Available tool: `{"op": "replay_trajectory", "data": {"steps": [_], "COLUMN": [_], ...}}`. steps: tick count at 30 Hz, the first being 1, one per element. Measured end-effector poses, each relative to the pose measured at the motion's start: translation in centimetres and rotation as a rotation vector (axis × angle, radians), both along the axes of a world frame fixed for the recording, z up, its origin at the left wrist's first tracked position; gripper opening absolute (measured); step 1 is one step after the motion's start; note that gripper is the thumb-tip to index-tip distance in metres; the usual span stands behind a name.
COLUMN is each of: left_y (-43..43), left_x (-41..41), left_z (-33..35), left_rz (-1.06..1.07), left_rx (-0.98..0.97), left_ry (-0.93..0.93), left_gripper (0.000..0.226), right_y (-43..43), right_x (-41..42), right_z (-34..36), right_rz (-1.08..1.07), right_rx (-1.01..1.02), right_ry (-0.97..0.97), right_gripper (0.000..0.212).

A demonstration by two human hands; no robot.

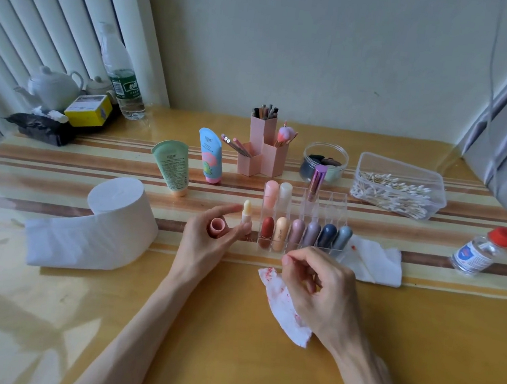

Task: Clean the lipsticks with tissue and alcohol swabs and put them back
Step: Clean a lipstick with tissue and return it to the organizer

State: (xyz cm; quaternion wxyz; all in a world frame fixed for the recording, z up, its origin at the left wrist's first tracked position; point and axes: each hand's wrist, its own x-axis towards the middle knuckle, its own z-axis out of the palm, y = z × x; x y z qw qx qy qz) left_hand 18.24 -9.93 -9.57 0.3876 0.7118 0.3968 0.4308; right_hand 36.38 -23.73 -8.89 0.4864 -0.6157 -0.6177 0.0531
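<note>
- The right hand (320,288) has its fingers curled tight round a crumpled tissue (281,306). The palm hides much of the sheet.
- The left hand (207,240) pinches the base of an uncapped lipstick (246,217), upright, just left of the organizer (335,199). The pink cap (216,228) is held in the same fingers. How they grip it is unclear.
- The tissue is soft white paper, blotched red. The lipstick tip is pale, waxy and rounded.
- The organizer is clear gridded plastic. Its front row holds six capped lipsticks (304,234).
- Around: paper roll (120,210) left; flat tissue (375,262), alcohol bottle (482,251) and swab box (398,187) right; two tubes (172,165) and brush holder (262,149) behind.
</note>
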Motion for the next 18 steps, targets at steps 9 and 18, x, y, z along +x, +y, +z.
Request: {"op": "replay_trajectory", "data": {"steps": [9,18], "left_y": [0.6,-0.2], "left_x": [0.5,0.9], "left_z": [0.3,0.9], "left_rz": [-0.052,-0.046], "left_rx": [-0.021,-0.044], "left_ry": [0.003,-0.233], "left_gripper": [0.029,0.026], "right_y": [0.0,0.1], "right_x": [-0.2,-0.2], "right_z": [-0.2,-0.4], "right_rz": [0.027,0.004], "right_rx": [-0.002,0.009], "right_ry": [-0.005,0.022], "right_gripper": [0.020,0.009]}}
